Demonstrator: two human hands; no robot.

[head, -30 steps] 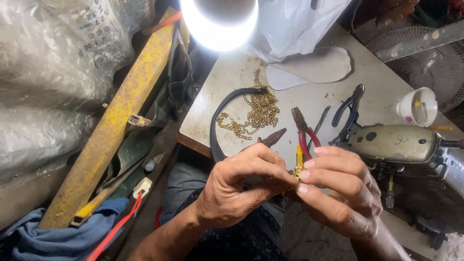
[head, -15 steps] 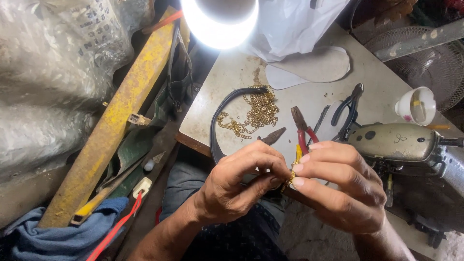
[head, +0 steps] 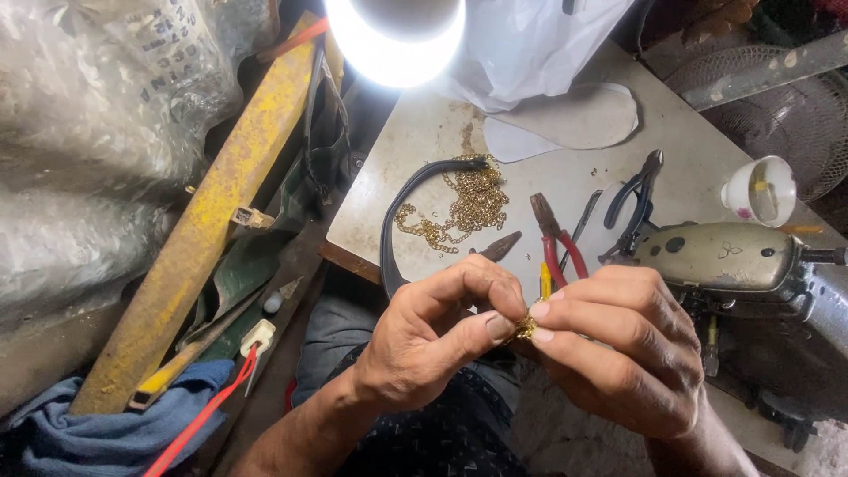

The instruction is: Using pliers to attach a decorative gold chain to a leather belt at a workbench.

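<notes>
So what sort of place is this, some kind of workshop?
Most likely a small repair or craft workshop, perhaps for bags or shoes. On the worktable lie red-handled pliers, a heap of gold chain and an old sewing machine. Both hands pinch a small gold piece under a bare lamp.

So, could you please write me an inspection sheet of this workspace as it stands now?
Surface: pale worn table, scuffed, with small gold bits scattered.
Job's things: small gold piece pinched between both hands; gold chain heaped on the table beside a black strap.
Clutter: red-handled pliers, black pliers, pale sole-shaped cutouts, white cup.
Hands: left hand and right hand meet fingertip to fingertip on the gold piece.
Cables: red cord at lower left.
Surroundings: bright lamp, sewing machine, yellow beam, plastic sheeting, blue cloth.
</notes>
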